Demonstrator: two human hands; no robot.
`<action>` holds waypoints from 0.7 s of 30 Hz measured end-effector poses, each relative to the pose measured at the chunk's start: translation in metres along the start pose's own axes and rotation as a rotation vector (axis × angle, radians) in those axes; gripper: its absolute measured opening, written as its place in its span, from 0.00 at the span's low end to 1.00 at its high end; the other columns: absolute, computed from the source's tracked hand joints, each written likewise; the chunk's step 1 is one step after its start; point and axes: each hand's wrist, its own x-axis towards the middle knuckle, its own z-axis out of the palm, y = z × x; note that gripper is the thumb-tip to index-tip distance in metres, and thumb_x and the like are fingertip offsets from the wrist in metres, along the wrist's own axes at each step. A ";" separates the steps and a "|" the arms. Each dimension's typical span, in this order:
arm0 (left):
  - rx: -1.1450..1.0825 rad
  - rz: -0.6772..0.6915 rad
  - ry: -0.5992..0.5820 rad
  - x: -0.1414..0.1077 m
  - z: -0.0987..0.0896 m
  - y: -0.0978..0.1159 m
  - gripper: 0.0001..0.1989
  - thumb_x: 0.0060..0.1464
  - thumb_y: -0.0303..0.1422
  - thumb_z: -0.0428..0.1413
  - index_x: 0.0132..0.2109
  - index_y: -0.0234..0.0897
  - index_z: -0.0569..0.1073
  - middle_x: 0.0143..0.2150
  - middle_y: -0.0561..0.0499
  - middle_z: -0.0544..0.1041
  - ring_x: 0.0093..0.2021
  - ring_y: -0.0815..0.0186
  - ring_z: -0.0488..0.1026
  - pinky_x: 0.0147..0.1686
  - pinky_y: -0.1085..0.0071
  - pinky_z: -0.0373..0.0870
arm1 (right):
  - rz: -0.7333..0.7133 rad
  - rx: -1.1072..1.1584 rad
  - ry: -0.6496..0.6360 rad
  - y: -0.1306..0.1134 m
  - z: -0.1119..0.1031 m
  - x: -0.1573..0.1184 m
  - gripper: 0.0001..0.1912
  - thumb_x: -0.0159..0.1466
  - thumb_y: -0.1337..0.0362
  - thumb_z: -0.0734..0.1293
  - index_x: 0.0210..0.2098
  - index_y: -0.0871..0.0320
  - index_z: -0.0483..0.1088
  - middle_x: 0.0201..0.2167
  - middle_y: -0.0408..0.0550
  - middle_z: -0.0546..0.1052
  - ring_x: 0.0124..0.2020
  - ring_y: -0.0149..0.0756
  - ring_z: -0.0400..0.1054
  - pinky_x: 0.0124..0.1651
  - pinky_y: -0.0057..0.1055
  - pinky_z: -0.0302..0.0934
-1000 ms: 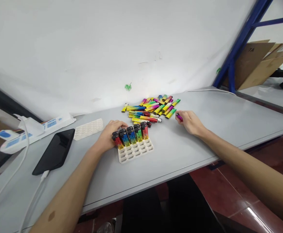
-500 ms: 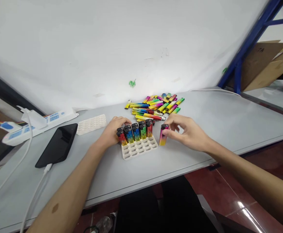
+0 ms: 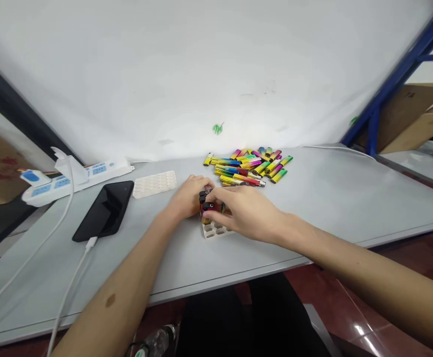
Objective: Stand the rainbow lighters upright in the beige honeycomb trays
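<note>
Over the white tray with oval holes (image 3: pixel 211 231), my right hand (image 3: pixel 251 210) pinches a black-topped lighter (image 3: pixel 208 205) at the tray's left side. This hand hides most of the tray and the lighters standing in it. My left hand (image 3: pixel 191 194) rests against the tray's far left side; its fingertips are partly hidden behind the lighters, so its grip is unclear. Just beyond both hands lies a loose pile of shiny multicoloured lighters (image 3: pixel 251 163).
A second white holed tray (image 3: pixel 155 184) lies at the left, beside a black phone (image 3: pixel 105 210) with a white cable. Behind the phone is a power strip (image 3: pixel 79 179). The wall closes off the table's far side.
My right hand has moved left with the lighter, from beside the tray to over its left part. The view has shifted slightly. My left hand stays by the tray.
</note>
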 end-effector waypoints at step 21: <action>-0.016 0.004 -0.007 0.001 0.000 0.000 0.16 0.43 0.26 0.59 0.43 0.40 0.73 0.42 0.49 0.76 0.44 0.57 0.68 0.45 0.64 0.63 | 0.021 -0.385 -0.011 -0.009 0.007 -0.005 0.19 0.69 0.51 0.63 0.33 0.59 0.74 0.27 0.50 0.79 0.22 0.35 0.68 0.25 0.32 0.40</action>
